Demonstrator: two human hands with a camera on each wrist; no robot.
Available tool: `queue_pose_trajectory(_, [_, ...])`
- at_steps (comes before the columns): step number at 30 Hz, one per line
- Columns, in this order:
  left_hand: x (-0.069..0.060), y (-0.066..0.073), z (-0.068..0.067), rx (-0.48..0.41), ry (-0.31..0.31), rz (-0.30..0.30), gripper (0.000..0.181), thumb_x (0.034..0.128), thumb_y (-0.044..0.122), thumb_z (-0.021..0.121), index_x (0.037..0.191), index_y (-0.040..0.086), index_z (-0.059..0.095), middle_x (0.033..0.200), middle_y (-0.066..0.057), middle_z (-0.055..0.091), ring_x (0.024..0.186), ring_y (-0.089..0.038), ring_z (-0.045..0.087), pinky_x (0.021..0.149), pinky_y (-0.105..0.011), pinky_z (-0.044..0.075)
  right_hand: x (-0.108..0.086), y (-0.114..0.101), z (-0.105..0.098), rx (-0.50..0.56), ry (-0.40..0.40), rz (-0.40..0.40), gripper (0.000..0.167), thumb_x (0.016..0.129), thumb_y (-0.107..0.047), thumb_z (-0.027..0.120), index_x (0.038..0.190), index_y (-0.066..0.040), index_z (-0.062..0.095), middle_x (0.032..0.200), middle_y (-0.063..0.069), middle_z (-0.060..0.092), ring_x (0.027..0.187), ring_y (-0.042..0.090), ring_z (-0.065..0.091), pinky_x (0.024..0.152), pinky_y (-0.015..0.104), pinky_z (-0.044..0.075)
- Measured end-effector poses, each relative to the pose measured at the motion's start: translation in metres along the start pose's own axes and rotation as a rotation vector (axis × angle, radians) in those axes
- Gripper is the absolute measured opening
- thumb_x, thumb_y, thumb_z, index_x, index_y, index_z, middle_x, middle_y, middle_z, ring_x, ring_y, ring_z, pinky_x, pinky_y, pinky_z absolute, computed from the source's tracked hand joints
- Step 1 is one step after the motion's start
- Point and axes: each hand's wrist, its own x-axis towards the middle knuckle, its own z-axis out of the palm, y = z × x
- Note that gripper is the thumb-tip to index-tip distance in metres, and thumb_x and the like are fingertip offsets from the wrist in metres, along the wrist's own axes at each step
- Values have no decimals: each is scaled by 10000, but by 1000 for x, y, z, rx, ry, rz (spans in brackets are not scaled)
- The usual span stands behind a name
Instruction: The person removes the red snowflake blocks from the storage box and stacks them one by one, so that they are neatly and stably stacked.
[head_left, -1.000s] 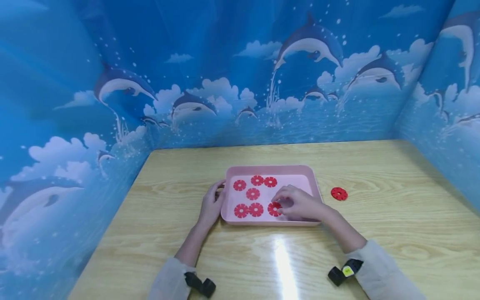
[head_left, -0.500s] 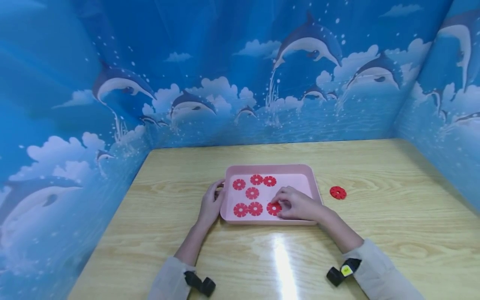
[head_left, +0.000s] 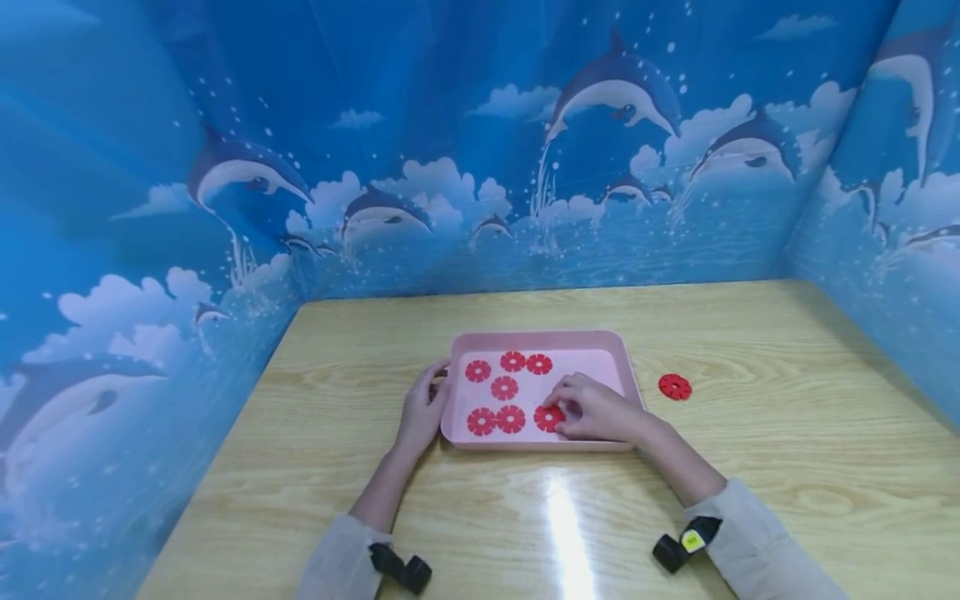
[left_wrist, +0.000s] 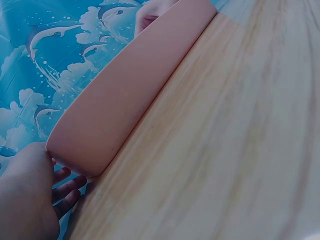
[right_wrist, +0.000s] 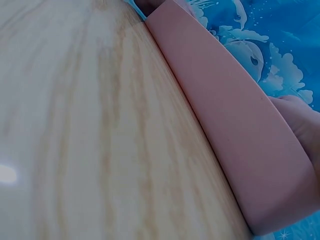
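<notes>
A shallow pink tray [head_left: 540,447] lies on the table. Several flat red notched discs with a hole in the middle lie in it: a front-left pair [head_left: 496,420], a single disc [head_left: 505,388] in the middle, and others farther back. My left hand [head_left: 422,410] rests against the tray's outer left wall; in the left wrist view its fingers [left_wrist: 67,192] sit loosely beside the corner. My right hand [head_left: 597,410] reaches over the front right rim and pinches a red notched disc [head_left: 548,418] at the tray's front, thumb and index finger at its edge. Its other fingers are partly hidden.
Another red notched disc [head_left: 675,387] lies on the wooden table [head_left: 780,417], right of the tray. A blue dolphin-print curtain [head_left: 450,125] stands behind the table and along both sides.
The right hand has settled slightly lower and closer round the front disc. The left hand and tray stay put; only the head view shifts a little.
</notes>
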Motion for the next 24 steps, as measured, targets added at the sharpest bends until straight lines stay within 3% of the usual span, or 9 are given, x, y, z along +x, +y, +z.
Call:
queue_pose_trajectory(7, [-1, 2, 1, 3, 0, -3, 355, 945, 136, 502, 1291, 58, 498, 1167, -121, 536, 946, -237, 563, 815, -351, 487, -3, -2, -2, 7, 32, 32, 292, 744, -192, 739, 1023, -132, 677, 944, -52, 542, 817, 101, 451, 676, 242, 438])
queue_pose_trajectory(16, [0, 3, 1, -4, 0, -4, 354, 944, 137, 507, 1292, 71, 503, 1159, -116, 539, 937, -235, 562, 811, -343, 486, -9, -2, -15, 62, 110, 26, 306, 721, -106, 731, 1022, -134, 680, 982, -49, 573, 931, 165, 505, 755, 328, 469])
queue_pose_trajectory(24, [0, 1, -1, -12, 0, -5, 356, 945, 142, 506, 1292, 63, 502, 1157, -116, 536, 934, -237, 561, 803, -345, 490, -21, 0, -33, 85, 129, 119, 327, 734, -69, 723, 1045, -155, 675, 1027, -40, 560, 886, 178, 496, 715, 339, 486])
